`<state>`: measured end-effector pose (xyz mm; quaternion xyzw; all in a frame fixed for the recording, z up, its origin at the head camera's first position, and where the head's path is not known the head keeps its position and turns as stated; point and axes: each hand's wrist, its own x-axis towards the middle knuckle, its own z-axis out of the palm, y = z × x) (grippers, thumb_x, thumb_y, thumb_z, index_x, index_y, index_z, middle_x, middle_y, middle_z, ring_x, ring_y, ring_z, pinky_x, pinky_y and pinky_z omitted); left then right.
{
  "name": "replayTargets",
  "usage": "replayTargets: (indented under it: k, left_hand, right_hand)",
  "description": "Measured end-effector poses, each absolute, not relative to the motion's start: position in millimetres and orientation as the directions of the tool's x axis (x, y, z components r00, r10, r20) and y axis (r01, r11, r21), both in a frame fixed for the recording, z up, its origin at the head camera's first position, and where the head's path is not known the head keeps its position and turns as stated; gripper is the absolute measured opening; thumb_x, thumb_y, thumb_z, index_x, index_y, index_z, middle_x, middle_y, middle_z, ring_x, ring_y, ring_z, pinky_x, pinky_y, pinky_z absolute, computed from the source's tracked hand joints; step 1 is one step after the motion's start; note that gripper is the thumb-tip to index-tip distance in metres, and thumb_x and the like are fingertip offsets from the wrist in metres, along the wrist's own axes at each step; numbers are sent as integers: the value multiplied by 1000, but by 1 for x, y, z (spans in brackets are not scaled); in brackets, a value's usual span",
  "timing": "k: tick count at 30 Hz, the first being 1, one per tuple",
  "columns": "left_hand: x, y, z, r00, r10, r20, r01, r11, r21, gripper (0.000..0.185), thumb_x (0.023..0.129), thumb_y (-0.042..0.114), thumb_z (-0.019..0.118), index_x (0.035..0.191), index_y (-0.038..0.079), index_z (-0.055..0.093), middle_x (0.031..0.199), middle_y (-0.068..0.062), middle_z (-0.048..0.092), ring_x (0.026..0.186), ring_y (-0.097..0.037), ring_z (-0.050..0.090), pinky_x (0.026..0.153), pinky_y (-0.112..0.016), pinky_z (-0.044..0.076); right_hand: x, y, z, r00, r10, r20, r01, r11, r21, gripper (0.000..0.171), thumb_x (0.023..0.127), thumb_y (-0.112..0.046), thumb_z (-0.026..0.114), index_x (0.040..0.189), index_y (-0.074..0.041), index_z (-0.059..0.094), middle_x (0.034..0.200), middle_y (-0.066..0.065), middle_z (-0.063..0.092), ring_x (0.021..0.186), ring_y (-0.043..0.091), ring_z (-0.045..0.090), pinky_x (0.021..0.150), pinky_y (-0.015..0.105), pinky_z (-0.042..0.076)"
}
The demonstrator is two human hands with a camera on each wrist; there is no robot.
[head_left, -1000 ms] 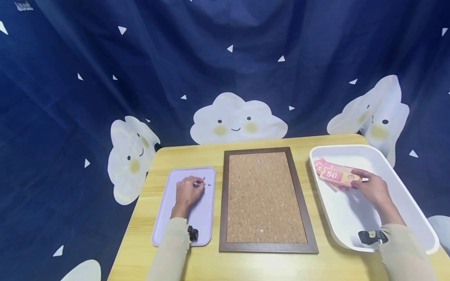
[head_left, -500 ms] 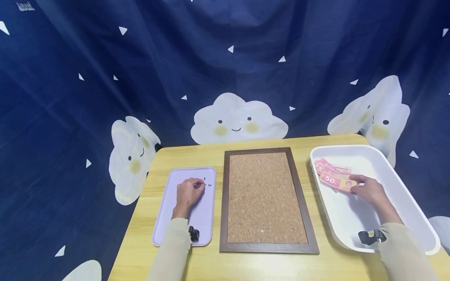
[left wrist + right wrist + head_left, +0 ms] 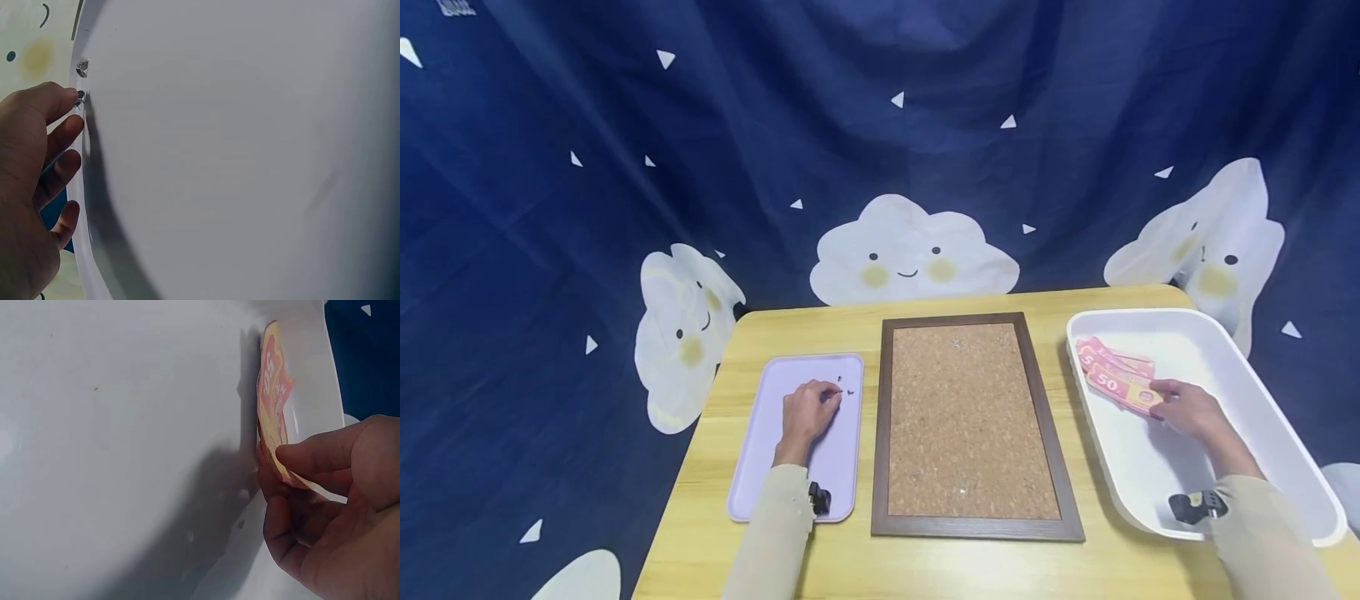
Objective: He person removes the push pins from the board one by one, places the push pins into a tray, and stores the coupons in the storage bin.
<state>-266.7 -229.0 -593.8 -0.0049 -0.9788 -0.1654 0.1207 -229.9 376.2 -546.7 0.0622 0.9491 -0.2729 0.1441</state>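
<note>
My left hand [image 3: 806,411] is over the lilac tray [image 3: 762,454]. Its thumb and index fingertip meet around a small clear push pin [image 3: 79,100], partly covered by the thumb. Close by on the tray lie other push pins [image 3: 851,392]. Inside the white tub [image 3: 1157,479], my right hand [image 3: 1187,408] pinches the near end of pink and yellow paper coupons [image 3: 1112,381] marked 50. The thumb lies on one face and the fingers are behind; the coupons fan out towards the tub's left wall. How many are in the grip cannot be told.
Between the tray and the tub lies a cork board [image 3: 970,417] in a dark brown frame, with small shiny spots near its corners. All stand on a light wooden table [image 3: 805,329]. A navy curtain [image 3: 940,150] with white clouds hangs behind.
The coupons in my right hand have been lowered and tilted, their near end coming down towards me, showing more of the ones behind. My left hand stays almost in place at the push pins.
</note>
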Motion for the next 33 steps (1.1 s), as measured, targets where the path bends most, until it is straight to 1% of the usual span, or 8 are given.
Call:
replayTargets:
  k: [4, 7, 10, 13, 18, 24, 29, 33]
  left_hand:
    - [-266, -229, -596, -972, -26, 235, 52, 946, 319, 11, 75, 32, 67, 85, 28, 70, 84, 7, 66, 83, -18, 62, 76, -41, 44]
    - [-266, -229, -597, -971, -25, 237, 55, 945, 324, 12, 75, 32, 66, 86, 27, 70, 85, 6, 66, 84, -18, 62, 77, -41, 44]
    - [-266, -230, -597, -970, -30, 240, 53, 943, 328, 12, 75, 31, 66, 86, 26, 70, 87, 6, 66, 86, -18, 62, 78, -42, 44]
    - [-265, -230, -596, -970, -31, 239, 52, 943, 330, 12, 75, 31, 66, 86, 26, 69, 88, 6, 66, 87, -18, 62, 78, -42, 43]
    - [-263, -229, -594, -970, -28, 243, 57, 941, 332, 12, 75, 29, 66, 86, 25, 69, 87, 5, 66, 86, -19, 62, 78, -42, 44]
    - [-264, -230, -590, -964, -33, 263, 55, 945, 321, 15, 76, 30, 65, 88, 23, 68, 88, 3, 66, 85, -20, 61, 76, -41, 44]
    - [-266, -230, -580, -965, -52, 255, 31, 950, 310, 21, 80, 34, 61, 95, 21, 66, 92, 1, 65, 86, -22, 57, 77, -41, 43]
    - [-267, -230, -570, -969, -55, 241, 18, 957, 288, 32, 83, 41, 54, 106, 20, 63, 102, -2, 64, 92, -25, 55, 79, -44, 41]
  right_hand:
    - [-230, 376, -548, -949, 34, -315, 193, 851, -489, 57, 79, -23, 56, 122, 10, 41, 103, 33, 52, 83, 36, 50, 66, 37, 38]
    - [-230, 375, -549, -952, 18, -305, 174, 853, -492, 57, 80, -24, 57, 122, 12, 42, 92, 26, 56, 77, 29, 51, 63, 31, 36]
    - [-230, 374, -549, -953, 6, -303, 164, 851, -499, 59, 80, -26, 57, 122, 12, 41, 87, 23, 57, 75, 27, 51, 62, 31, 35]
    - [-229, 373, -548, -949, 7, -314, 174, 845, -506, 61, 81, -29, 57, 123, 12, 40, 95, 28, 56, 79, 31, 51, 65, 36, 37]
    - [-229, 372, -546, -951, 4, -309, 167, 848, -504, 62, 82, -32, 55, 124, 10, 40, 111, 38, 47, 89, 41, 50, 72, 45, 39]
    - [-229, 372, -544, -952, -6, -306, 147, 868, -474, 61, 83, -33, 54, 124, 10, 40, 114, 40, 44, 97, 51, 46, 77, 53, 39]
    - [-230, 370, -539, -952, -33, -304, 121, 873, -472, 63, 85, -35, 51, 125, 12, 37, 119, 41, 39, 104, 56, 39, 82, 57, 36]
    - [-234, 368, -536, -953, -36, -299, 116, 873, -475, 68, 86, -38, 49, 128, 13, 32, 123, 41, 35, 108, 57, 35, 86, 59, 33]
